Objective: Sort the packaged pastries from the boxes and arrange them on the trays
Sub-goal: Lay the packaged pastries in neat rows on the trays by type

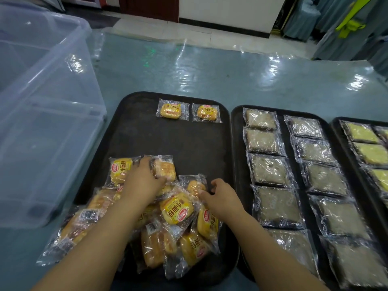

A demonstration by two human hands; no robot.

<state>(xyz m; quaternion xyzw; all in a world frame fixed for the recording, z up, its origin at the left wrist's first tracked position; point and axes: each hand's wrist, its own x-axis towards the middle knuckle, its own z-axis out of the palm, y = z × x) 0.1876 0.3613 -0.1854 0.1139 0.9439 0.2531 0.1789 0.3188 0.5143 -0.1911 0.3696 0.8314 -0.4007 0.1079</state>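
A black tray (pixel 184 143) lies in front of me. Two yellow packaged buns (pixel 171 110) (pixel 206 113) sit side by side at its far edge. A heap of the same packaged buns (pixel 178 211) covers the tray's near end and spills over its left rim. My left hand (pixel 142 179) grips one bun packet (pixel 164 169) at the top of the heap. My right hand (pixel 222 196) pinches the wrapper of another bun packet (pixel 196 186) on the heap's right side.
A clear plastic storage bin (pixel 46 122) stands to the left. A second black tray (pixel 239 156) on the right holds two columns of grey-brown wrapped pastries (pixel 270 169). A third tray (pixel 338 131) at far right carries yellow-green wrapped pastries (pixel 371 153). The table has a glossy teal cover.
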